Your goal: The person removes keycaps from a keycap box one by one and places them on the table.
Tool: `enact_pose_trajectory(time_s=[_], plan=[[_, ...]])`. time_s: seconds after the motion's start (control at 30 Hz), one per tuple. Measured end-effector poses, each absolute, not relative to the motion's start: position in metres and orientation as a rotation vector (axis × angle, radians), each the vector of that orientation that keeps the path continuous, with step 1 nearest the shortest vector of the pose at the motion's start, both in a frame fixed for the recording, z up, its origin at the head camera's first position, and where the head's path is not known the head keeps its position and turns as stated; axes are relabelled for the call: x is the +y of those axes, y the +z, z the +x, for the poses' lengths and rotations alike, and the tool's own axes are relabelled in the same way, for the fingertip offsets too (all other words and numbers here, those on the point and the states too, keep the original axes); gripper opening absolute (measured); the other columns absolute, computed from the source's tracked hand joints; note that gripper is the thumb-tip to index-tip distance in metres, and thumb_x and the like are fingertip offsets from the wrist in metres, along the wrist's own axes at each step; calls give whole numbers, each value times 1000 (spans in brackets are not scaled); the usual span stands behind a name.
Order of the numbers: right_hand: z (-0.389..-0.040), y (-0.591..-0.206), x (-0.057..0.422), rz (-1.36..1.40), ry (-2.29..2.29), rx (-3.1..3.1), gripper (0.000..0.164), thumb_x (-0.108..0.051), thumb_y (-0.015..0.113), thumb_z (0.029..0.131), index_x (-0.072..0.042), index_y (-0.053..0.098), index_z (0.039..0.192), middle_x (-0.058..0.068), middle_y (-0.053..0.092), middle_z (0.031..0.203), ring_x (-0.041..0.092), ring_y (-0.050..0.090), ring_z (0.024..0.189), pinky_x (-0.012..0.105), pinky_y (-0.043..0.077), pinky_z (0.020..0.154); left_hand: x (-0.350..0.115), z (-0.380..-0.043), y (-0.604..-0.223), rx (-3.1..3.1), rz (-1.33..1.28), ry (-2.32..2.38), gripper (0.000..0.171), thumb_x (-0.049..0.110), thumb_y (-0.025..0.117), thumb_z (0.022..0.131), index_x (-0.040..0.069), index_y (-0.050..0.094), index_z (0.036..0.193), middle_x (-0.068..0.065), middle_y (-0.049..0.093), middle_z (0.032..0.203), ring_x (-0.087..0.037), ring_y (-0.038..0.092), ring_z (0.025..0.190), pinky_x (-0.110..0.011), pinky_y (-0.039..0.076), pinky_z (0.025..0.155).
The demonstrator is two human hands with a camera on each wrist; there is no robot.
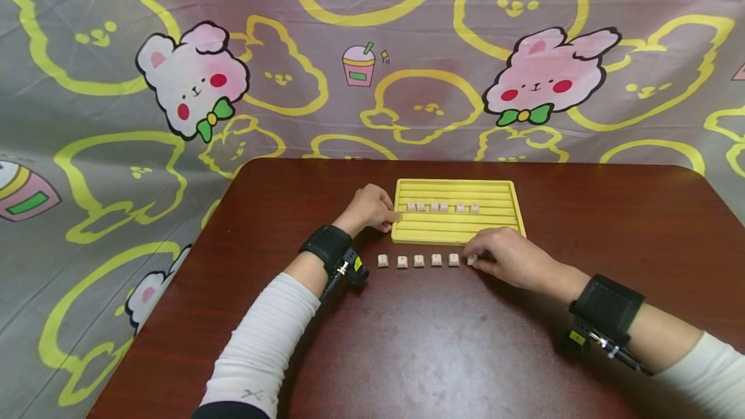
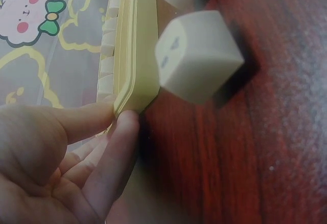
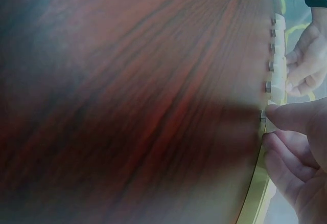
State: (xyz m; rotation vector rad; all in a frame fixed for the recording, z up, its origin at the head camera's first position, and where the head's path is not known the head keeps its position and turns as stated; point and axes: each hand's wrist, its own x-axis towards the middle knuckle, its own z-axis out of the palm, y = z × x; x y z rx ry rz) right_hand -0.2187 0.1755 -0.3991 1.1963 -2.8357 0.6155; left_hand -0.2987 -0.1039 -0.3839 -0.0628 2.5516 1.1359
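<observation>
A yellow ridged tray lies on the table, with several off-white keycaps standing along one of its inner ridges. My left hand pinches the tray's left edge; the left wrist view shows thumb and fingers at its corner. In front of the tray, more keycaps with dark marks on top form a row on the tabletop. At the right end of that row, my right hand pinches a keycap between thumb and fingers. Those fingers partly hide this keycap.
The dark reddish-brown table has a glossy patch near its front. Behind it hangs a grey-pink cloth printed with cartoon rabbits and yellow outlines. Each wrist wears a black band with a small camera.
</observation>
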Motion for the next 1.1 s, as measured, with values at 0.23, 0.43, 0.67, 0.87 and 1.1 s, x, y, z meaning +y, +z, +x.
enact_pose_trajectory(time_s=[0.23, 0.43, 0.67, 0.87, 1.1], plan=[[-219, -400, 174, 1185, 613, -2842, 17, -8, 77, 85, -18, 76, 99, -7, 73, 97, 9, 68, 93, 32, 60, 80, -104, -298, -383, 2549, -51, 1147, 21, 11, 77, 87, -3, 66, 97, -9, 69, 77, -11, 65, 54, -26, 62, 58], [-220, -401, 174, 1188, 601, -2827, 18, -7, 77, 84, -16, 76, 100, -5, 73, 98, 11, 69, 94, 33, 60, 81, -104, -297, -383, 2546, -49, 1152, 19, 10, 76, 87, -3, 66, 96, -10, 70, 76, -11, 65, 53, -26, 62, 59], [-221, -403, 174, 1192, 606, -2822, 19, -6, 77, 85, -16, 75, 101, -5, 73, 98, 11, 68, 93, 34, 60, 80, -104, -297, -382, 2553, -56, 1129, 20, 12, 76, 87, -3, 66, 98, -10, 70, 77, -12, 65, 54, -26, 62, 58], [-220, -402, 174, 1180, 598, -2834, 19, -9, 77, 85, -16, 74, 103, -6, 72, 98, 9, 67, 92, 33, 59, 79, -104, -297, -381, 2538, -71, 1141, 20, 11, 77, 87, -3, 66, 96, -10, 71, 77, -12, 65, 54, -27, 62, 59], [-219, -401, 174, 1166, 599, -2861, 20, -13, 77, 86, -16, 74, 105, -7, 72, 98, 7, 66, 90, 31, 59, 78, -104, -299, -383, 2540, -80, 1133, 20, 11, 77, 87, -3, 66, 97, -12, 72, 79, -11, 65, 53, -26, 62, 58]])
